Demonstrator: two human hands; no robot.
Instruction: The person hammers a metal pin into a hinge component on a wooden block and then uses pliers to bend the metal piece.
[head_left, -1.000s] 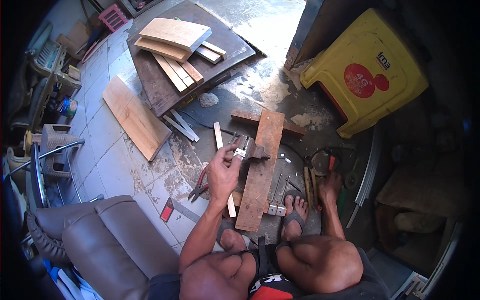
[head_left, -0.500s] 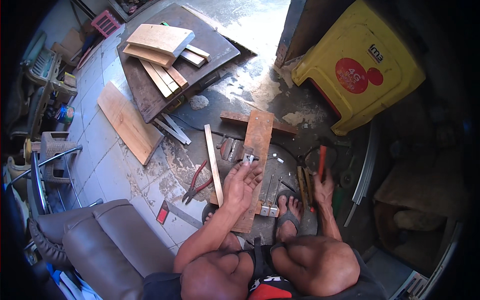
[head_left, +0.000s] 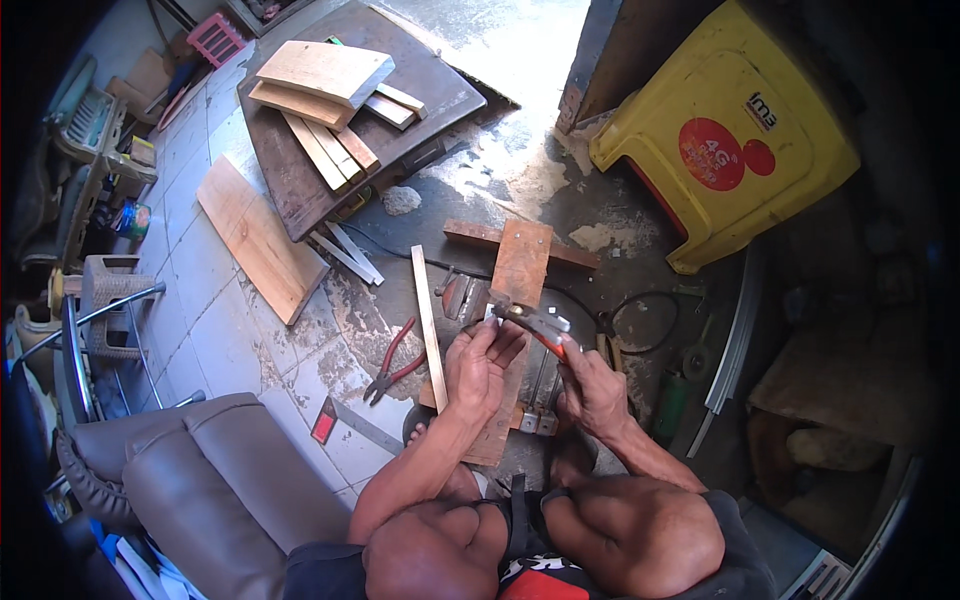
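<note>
My left hand (head_left: 474, 372) pinches a small pale piece (head_left: 491, 313) beside the jaws of a small bench vise (head_left: 462, 297); the fingers partly hide it. In my right hand (head_left: 596, 392) is a hammer (head_left: 550, 340) with an orange-red handle, its head over the upright wooden plank (head_left: 521, 262) and close to my left fingertips. The vise sits against that plank, which joins a wooden crosspiece (head_left: 470, 233). Left of my left hand lie a thin wooden strip (head_left: 428, 325) and red-handled pliers (head_left: 394, 366).
A low dark table (head_left: 290, 205) bears several wood pieces. A broad board (head_left: 258, 240) leans near it. The yellow stool (head_left: 640, 120) stands far right, an angle grinder (head_left: 680, 390) below it. A try square (head_left: 365, 428) lies by the brown chair (head_left: 230, 490).
My right hand has come up from the floor at the right and moved left, bringing the hammer over to my left hand. The left hand has stayed nearly in place.
</note>
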